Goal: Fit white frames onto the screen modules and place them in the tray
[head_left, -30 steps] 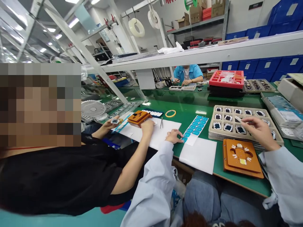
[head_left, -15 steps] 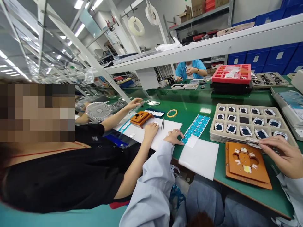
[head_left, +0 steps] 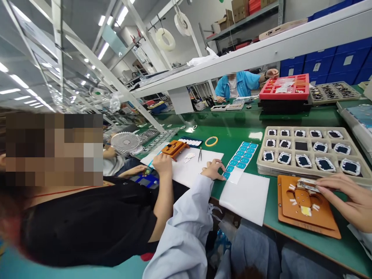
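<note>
My left hand point(head_left: 213, 169) rests on the bench with thumb and index finger pinched at the lower corner of a sheet of blue stickers point(head_left: 238, 159). In my right hand point(head_left: 353, 199), thumb and fingers grip a small flat silvery-white part point(head_left: 308, 185), seen nearly edge-on. That part is just above the upper end of an orange fixture plate point(head_left: 290, 207), which has a shaped recess and several small white tabs; I cannot tell whether they touch. Behind the fixture, a beige compartment tray point(head_left: 261, 159) holds several white frames with dark square centres.
A white foam sheet point(head_left: 245, 197) lies by the bench edge. Left of me, a co-worker in black sits close, near another orange fixture point(head_left: 175, 148), tweezers point(head_left: 200, 154) and a yellow tape ring point(head_left: 211, 141). A red tray point(head_left: 285, 87) stands at the back.
My right hand has brought the silvery-white part left and lower over the fixture. The co-worker's hands have shifted left and nearer; a white piece now shows there. The person opposite reaches to the red tray.
</note>
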Demonstrator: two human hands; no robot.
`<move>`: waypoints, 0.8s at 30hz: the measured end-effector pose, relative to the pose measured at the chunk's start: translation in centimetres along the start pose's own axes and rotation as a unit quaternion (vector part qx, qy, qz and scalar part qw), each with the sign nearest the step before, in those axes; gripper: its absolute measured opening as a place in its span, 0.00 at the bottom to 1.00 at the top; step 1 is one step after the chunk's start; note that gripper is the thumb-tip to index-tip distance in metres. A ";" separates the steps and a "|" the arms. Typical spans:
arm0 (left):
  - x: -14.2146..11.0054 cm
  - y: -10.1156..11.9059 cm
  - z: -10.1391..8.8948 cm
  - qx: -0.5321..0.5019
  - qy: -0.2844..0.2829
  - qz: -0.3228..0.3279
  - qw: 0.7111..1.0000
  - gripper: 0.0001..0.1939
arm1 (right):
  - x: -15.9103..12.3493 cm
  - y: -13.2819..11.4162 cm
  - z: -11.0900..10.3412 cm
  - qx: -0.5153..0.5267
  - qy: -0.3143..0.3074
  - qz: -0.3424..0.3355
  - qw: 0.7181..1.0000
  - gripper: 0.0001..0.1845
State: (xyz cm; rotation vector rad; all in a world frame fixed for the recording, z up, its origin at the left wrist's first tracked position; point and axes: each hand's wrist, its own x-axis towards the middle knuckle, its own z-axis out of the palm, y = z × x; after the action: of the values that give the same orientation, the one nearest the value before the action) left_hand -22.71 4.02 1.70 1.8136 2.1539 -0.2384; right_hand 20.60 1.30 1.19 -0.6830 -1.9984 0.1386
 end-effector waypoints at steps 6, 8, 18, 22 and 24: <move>-1.7 1.8 -0.4 0.021 0.008 -0.025 0.999 0.19 | -0.2 -0.1 -0.2 -0.037 0.006 0.007 0.999 0.05; -2.3 2.3 -0.1 0.027 0.022 -0.026 0.999 0.18 | -0.2 -0.3 -0.4 -0.038 0.005 0.014 0.999 0.05; -5.1 5.9 -0.8 0.041 0.117 0.031 0.992 0.22 | -0.3 -0.2 -0.9 0.061 -0.030 0.057 0.996 0.04; -6.1 9.5 -1.9 0.010 0.171 0.211 0.962 0.18 | -0.5 0.4 -1.0 0.132 -0.030 0.134 0.982 0.07; -6.0 11.8 -2.0 -0.025 0.224 0.401 0.888 0.16 | -0.7 0.6 -1.2 0.189 -0.038 0.211 0.958 0.09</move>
State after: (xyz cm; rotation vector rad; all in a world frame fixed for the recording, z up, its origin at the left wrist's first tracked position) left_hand -10.52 1.29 6.50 2.7265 1.4015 0.4660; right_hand 22.05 1.20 1.07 -0.8503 -1.7979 0.7925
